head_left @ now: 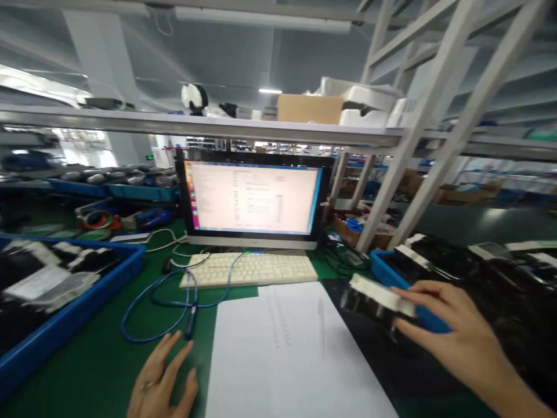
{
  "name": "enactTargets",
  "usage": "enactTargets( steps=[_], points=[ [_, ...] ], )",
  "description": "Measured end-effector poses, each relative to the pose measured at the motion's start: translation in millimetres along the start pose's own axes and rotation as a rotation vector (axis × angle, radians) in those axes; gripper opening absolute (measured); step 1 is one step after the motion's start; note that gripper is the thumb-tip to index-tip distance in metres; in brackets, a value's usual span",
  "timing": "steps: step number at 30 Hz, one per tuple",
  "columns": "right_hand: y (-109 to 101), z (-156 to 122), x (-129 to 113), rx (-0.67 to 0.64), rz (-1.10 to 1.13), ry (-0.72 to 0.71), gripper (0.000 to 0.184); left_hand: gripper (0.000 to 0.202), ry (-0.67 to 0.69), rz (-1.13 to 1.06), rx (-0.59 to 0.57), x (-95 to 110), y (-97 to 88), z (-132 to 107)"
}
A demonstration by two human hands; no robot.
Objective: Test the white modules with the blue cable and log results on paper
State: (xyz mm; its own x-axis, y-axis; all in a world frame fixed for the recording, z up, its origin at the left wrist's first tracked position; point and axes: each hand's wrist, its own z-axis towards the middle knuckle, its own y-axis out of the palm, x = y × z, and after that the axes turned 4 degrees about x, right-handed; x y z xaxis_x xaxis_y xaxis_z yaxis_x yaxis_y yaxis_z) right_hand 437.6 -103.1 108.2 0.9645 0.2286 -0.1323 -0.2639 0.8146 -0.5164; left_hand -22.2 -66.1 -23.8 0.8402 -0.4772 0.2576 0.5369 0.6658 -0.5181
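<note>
My right hand [444, 325] pinches a small device [383, 296] with a white top and a dark or clear lower part; motion blur hides its exact kind. It is held above a black mat [361, 337], beside the front corner of the right blue bin. Over the green tabletop, my left hand [163, 380] has its fingers apart and holds nothing. A blue cable [174, 303] with a dark plug lies coiled just beyond those fingers. Between my hands are white paper sheets [287, 354] with faint handwriting.
A cream keyboard [256, 269] sits before a lit monitor [256, 197]. The left blue bin [117, 278] and right blue bin [380, 267] hold black-and-white parts. A shelf [243, 125] carrying boxes crosses above, with slanted metal posts [404, 139] at right.
</note>
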Motion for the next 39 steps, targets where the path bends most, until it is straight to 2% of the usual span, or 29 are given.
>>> enactTargets(
  steps=[3, 6, 9, 11, 14, 18, 20, 22, 25, 27, 31, 39],
  points=[
    [72.2, -2.6, -98.7, -0.062, 0.294, -0.171, 0.031, 0.039, -0.02, 0.068, -0.001, 2.8, -2.8, 1.5],
    [141.8, -8.2, -171.8, -0.054, 0.443, -0.275, 0.034, 0.041, -0.04, 0.099, 0.029, 6.7, -0.6, 2.4],
    [192.2, -14.6, -207.5, -0.018, 0.44, -0.312, 0.032, 0.041, -0.063, 0.116, 0.045, 7.2, -0.1, 0.7],
    [208.1, -20.4, -214.2, -0.02, 0.426, -0.346, 0.029, 0.039, -0.065, 0.129, 0.049, 6.8, 0.2, -0.6],
    [206.3, -31.9, -210.7, -0.09, 0.435, -0.404, 0.027, 0.037, -0.034, 0.151, 0.042, 7.0, 1.5, -1.9],
    [183.6, -43.9, -204.7, -0.257, 0.471, -0.413, 0.036, 0.037, 0.006, 0.169, 0.019, 8.6, 2.2, -2.7],
    [176.9, -44.6, -206.7, -0.323, 0.525, -0.302, 0.039, 0.037, 0.01, 0.173, 0.012, 9.5, 1.6, -2.6],
    [177.9, -41.8, -211.9, -0.335, 0.591, -0.107, 0.039, 0.037, 0.006, 0.173, 0.009, 10.4, 0.7, -1.9],
    [190.3, -35.0, -221.8, -0.348, 0.683, 0.177, 0.035, 0.036, -0.004, 0.169, 0.006, 11.6, -0.3, -0.8],
    [199.8, -32.3, -227.0, -0.382, 0.738, 0.279, 0.03, 0.035, -0.01, 0.168, 0.004, 12.0, -0.6, -0.9],
    [208.9, -33.4, -231.1, -0.411, 0.799, 0.351, 0.027, 0.034, -0.02, 0.17, 0.005, 10.8, 0.0, -3.2],
    [206.6, -31.7, -231.0, -0.449, 0.874, 0.408, 0.028, 0.039, -0.105, 0.196, -0.077, 8.3, 2.3, -5.3]
  ],
)
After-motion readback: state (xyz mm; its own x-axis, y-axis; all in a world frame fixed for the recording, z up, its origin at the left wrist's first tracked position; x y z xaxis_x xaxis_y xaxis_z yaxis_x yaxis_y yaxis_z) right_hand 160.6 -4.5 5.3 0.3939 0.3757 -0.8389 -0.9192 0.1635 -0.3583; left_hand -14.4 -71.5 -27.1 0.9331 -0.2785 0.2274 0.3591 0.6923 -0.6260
